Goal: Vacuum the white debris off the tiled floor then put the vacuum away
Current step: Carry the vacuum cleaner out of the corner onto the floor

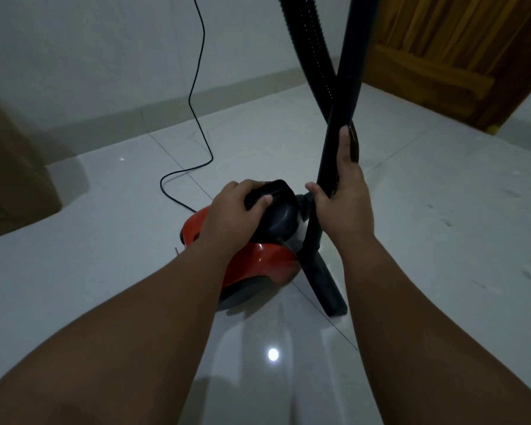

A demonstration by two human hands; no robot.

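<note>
A red canister vacuum (pixel 258 262) with a dark wheel is seen on the glossy white tiled floor (pixel 105 240), near the middle of the view. Its black handle (pixel 276 204) is gripped by the left hand (pixel 236 210), fingers curled over the top. The black wand (pixel 347 87) is held upright by the right hand (pixel 344 197), one finger laid straight along it. A ribbed hose (pixel 307 41) crosses the wand above. White debris (pixel 528 271) is scattered on the tiles at the right.

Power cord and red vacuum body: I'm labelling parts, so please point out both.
power cord (pixel 190 99), head view, on its stretch hanging before the wall.
red vacuum body (pixel 267 262), head view, on its glossy red shell.
</note>
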